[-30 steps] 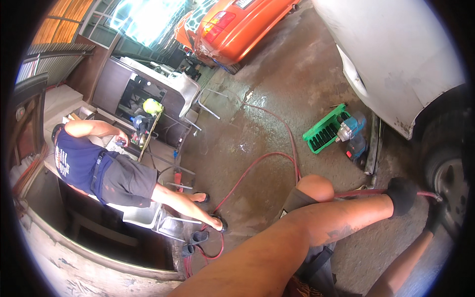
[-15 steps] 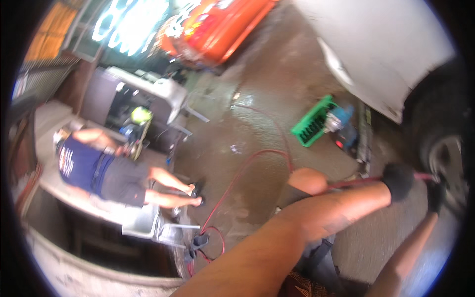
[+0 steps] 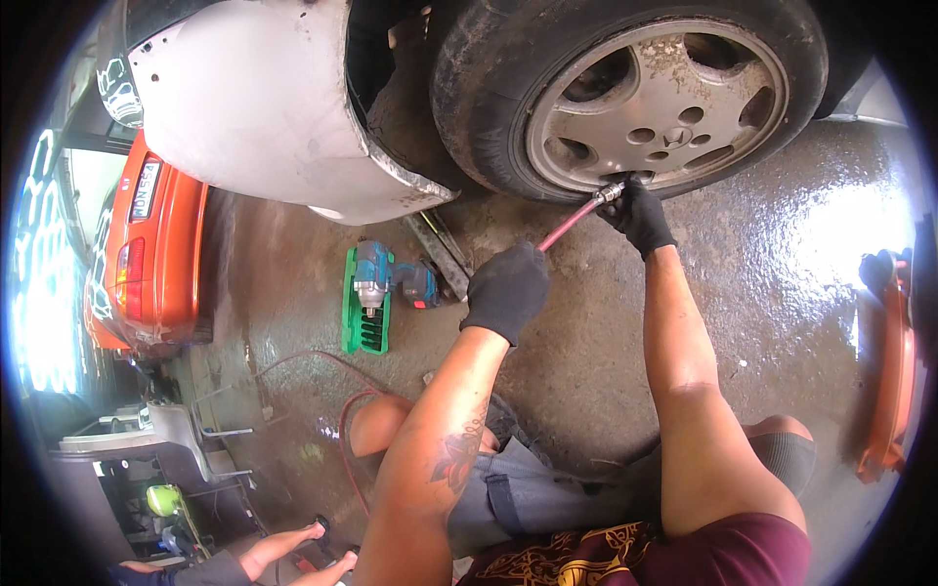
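Your view has swung from the floor to the wheel (image 3: 657,93). Right hand (image 3: 637,213) clamps the chuck (image 3: 610,192) at its rim; left hand (image 3: 505,289) grips the hose (image 3: 569,227). Keep the chuck square.

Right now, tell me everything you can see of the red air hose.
The red air hose is thin and rubbery-looking. It runs taut from the gloved left hand, which grips it, up to a metal fitting held by the gloved right hand against the wheel rim. More red hose lies slack on the wet floor.

Bright daylight, floor glare, fisheye edges.
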Demonstrator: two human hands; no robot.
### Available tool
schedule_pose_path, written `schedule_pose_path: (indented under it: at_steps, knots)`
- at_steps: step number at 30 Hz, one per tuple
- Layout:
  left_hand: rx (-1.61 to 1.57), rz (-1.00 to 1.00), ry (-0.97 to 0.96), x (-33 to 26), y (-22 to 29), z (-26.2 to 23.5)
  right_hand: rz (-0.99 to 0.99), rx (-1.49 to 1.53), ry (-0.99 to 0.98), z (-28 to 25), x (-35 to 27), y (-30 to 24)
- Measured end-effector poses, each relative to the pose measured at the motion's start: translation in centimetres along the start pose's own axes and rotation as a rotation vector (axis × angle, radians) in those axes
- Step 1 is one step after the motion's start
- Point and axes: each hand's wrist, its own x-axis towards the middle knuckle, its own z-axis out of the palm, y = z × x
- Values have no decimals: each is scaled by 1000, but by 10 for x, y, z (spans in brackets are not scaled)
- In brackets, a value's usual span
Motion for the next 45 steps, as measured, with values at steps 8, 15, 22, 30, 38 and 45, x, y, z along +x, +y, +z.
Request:
schedule_pose_path:
  at_steps: [8, 15, 22, 30, 38, 45]
  knots:
    - [-36, -25, 41, -6, -3, -8, 22, -165, 38, -4, 10, 11]
    - [33, 26, 46, -1, -8, -7, -73, -336, 98, 6, 13, 9]
    - [-1, 1, 44, 7, -16, -1, -469, -953, -55, -42, 47, 24]
    - [168, 122, 58, 12, -23, -3, -393, -976, -147, -38, 41, 16]
    - [-285, -123, 149, 28, -1, -11, 84, -203, -95, -19, 15, 2]
    - [-298, -137, 204, 29, 6, -12, 87, 57, -94, -4, 14, 9]
